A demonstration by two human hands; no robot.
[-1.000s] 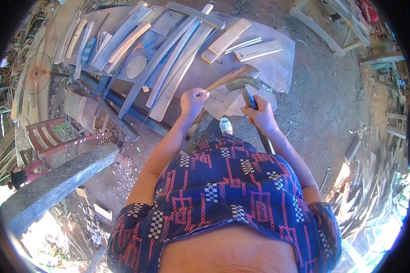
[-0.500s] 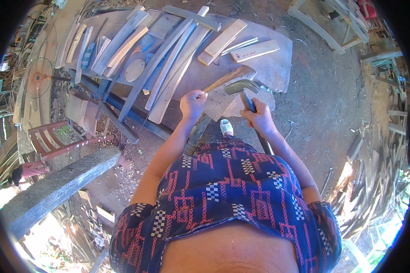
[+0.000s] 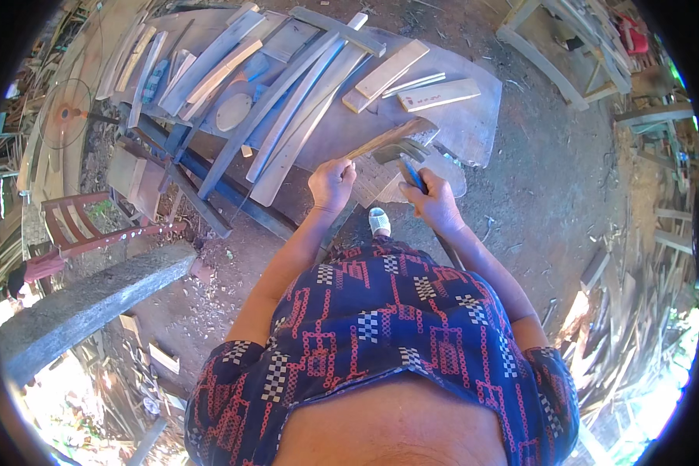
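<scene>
My left hand (image 3: 332, 185) is closed around the near end of a brown piece of wood (image 3: 384, 138), which widens toward its far end. My right hand (image 3: 433, 202) grips a claw hammer (image 3: 413, 175) by its handle, part of it blue. The curved metal head hangs over the wood's right side; whether the two touch I cannot tell. Below the wood is a pale flat block or board (image 3: 380, 177), partly hidden by the hammer and my hands.
Long planks (image 3: 307, 128) lie across a low bench to the left, with short boards (image 3: 440, 95) on a sheet at the far side. A red-brown chair (image 3: 70, 221) and a thick grey beam (image 3: 101, 299) stand at left. Wood scraps (image 3: 637, 349) pile up at right.
The hammer head has moved slightly left and closer to the wood, with my right hand following. My left hand keeps its hold on the wood. The whole view has shifted a little.
</scene>
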